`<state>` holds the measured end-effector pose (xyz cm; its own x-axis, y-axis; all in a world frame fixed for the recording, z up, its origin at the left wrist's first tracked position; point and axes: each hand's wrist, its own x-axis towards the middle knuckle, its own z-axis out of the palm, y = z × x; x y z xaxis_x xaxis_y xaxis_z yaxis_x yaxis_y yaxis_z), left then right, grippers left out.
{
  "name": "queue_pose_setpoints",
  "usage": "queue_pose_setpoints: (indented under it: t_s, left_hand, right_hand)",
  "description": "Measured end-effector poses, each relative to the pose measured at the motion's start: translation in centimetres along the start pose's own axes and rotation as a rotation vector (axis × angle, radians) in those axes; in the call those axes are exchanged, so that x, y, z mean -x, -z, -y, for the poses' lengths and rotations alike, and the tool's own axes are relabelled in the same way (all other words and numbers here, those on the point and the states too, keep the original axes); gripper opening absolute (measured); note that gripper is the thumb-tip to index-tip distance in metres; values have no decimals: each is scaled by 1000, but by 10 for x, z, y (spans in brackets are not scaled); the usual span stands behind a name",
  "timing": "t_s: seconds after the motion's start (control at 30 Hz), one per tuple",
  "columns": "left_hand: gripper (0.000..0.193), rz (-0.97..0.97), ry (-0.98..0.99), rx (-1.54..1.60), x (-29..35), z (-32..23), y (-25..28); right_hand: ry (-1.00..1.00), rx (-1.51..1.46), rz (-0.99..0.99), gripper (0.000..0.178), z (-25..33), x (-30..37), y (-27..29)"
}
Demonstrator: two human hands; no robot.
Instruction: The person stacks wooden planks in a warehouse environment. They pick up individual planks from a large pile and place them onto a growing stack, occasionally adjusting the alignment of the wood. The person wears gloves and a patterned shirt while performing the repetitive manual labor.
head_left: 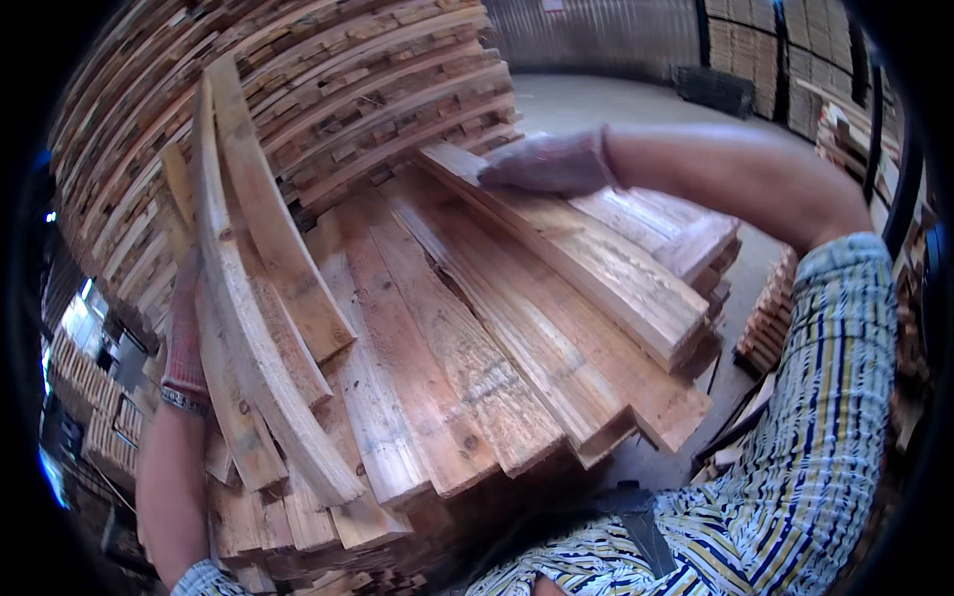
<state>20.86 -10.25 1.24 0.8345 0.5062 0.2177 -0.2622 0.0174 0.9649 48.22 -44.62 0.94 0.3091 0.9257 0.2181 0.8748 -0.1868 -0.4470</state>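
In a greyish glove, my right hand (pixel 552 164) lies across the far part of a thick wooden board (pixel 606 263), its fingers bent over the left edge. This board rests on top of a layer of sawn boards (pixel 437 348) fanned out side by side. My left hand (pixel 186 333), gloved with a reddish cuff, is against the outer side of several boards at the left; its fingers are hidden behind them. Among these, a long narrow board (pixel 234 288) and a wider board (pixel 273 209) stand tilted, far ends raised.
A tall stack of lumber (pixel 388 89) rises behind the boards. Low board piles (pixel 770 308) stand at the right, and more stacked wood (pixel 94 397) at the left. Concrete floor (pixel 586 104) and a dark block-like object (pixel 714 89) show at the back right.
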Motion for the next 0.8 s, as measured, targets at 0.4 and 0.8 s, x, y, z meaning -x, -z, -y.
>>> queue_pose_setpoints:
  t_s: [0.4,0.8]
  left_hand:
    - [71,66,-37,-66,-5,-6,43]
    - [43,-117,-50,203,9,2,-9]
  right_hand:
    - [-220,544,144,61,3,-16,39]
    - [-395,590,-19,83,44,-21,-14]
